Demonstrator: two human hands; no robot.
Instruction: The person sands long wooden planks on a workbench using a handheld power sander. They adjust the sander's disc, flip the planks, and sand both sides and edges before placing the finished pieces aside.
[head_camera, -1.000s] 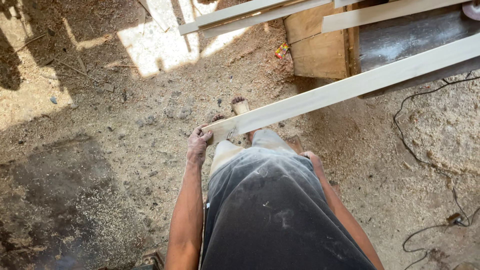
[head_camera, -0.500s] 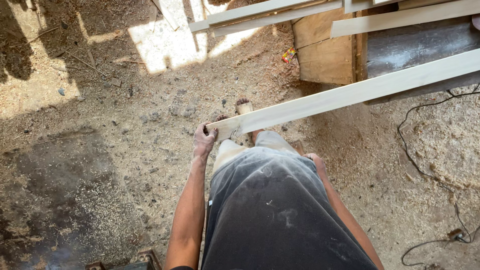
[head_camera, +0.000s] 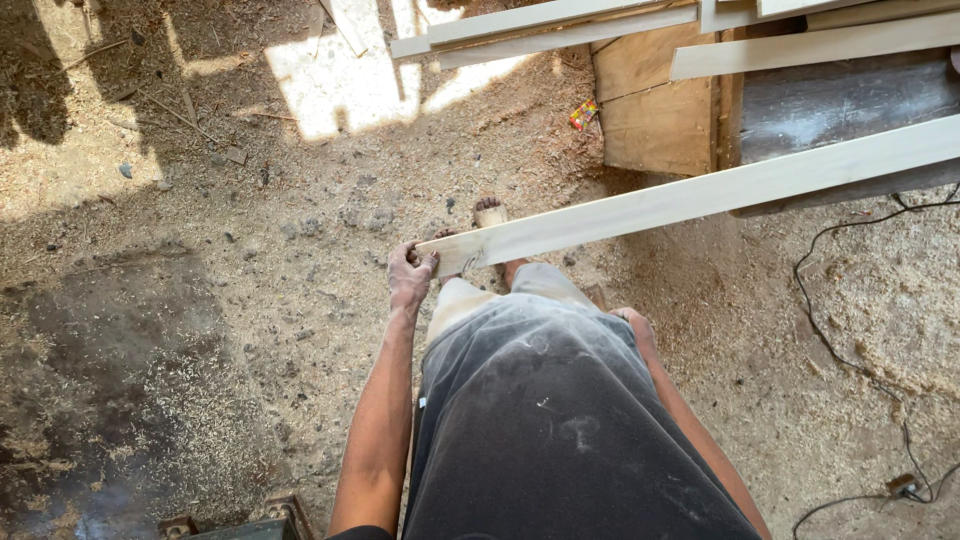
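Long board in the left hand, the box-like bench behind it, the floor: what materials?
Long board: pale planed wood, smooth, unpainted, faint straight grain; the left hand grips its near end.
Bench: brown wood panels, likely plywood or planks, rough and dusty, with a darker worn top.
Floor: probably packed earth or concrete, hidden under sawdust and chips.

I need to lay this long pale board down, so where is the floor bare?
Bare sawdust floor lies left of the left hand gripping the long pale wooden board. Crowded: upper right, with the brown wooden bench, stacked pale planks and black cable.
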